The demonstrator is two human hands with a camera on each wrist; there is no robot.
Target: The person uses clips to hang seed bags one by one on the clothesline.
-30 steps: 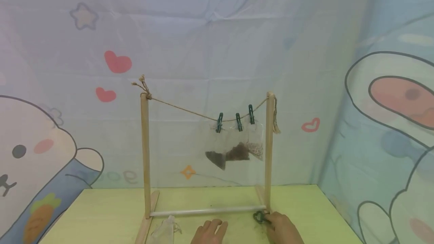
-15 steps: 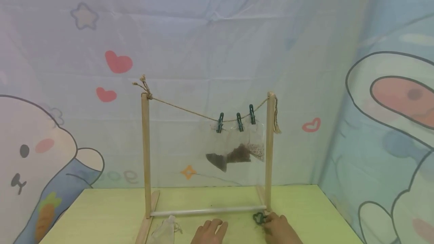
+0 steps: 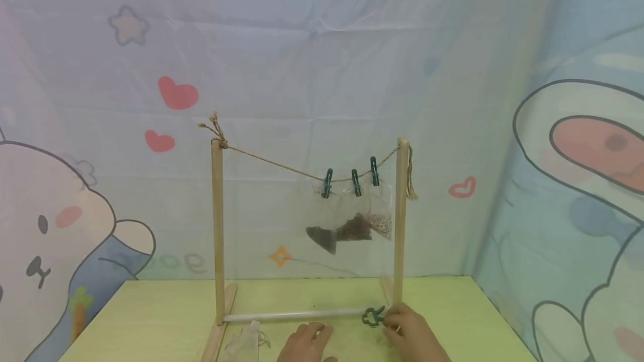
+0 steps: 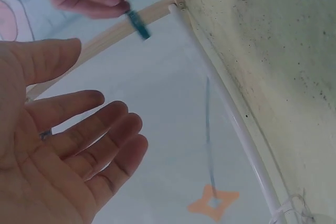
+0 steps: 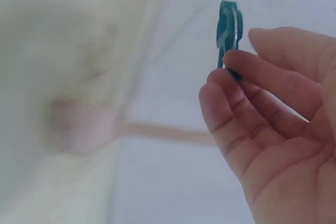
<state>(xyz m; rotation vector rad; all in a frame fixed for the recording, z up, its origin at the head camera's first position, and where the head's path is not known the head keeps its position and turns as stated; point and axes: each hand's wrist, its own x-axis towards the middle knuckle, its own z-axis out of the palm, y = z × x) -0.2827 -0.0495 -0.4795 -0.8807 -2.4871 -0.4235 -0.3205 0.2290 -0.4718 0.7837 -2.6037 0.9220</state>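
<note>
My right hand (image 3: 416, 335) pinches a dark green clothespin (image 3: 373, 317) by one end, beside the foot of the right post. In the right wrist view the clothespin (image 5: 229, 30) sticks up past the fingertips. My left hand (image 3: 303, 344) holds nothing; its fingers are loosely bent in the left wrist view, with the thumb apart. To its left stands a small whitish drawstring pouch (image 3: 245, 344), cut off by the bottom edge of the head view. Behind, three green clothespins (image 3: 356, 182) hold clear bags (image 3: 354, 228) with dark and speckled contents on a twine line (image 3: 271, 160).
The twine runs between a left wooden post (image 3: 218, 233) and a right wooden post (image 3: 399, 222). A white rod (image 3: 302, 314) joins them low over the yellow-green table (image 3: 151, 317). A printed cloth backdrop (image 3: 282, 60) closes off the back and sides.
My right hand has brought the clothespin slightly left and up, and the clothespin has turned. My left hand has shifted a little left, and its thumb shows now.
</note>
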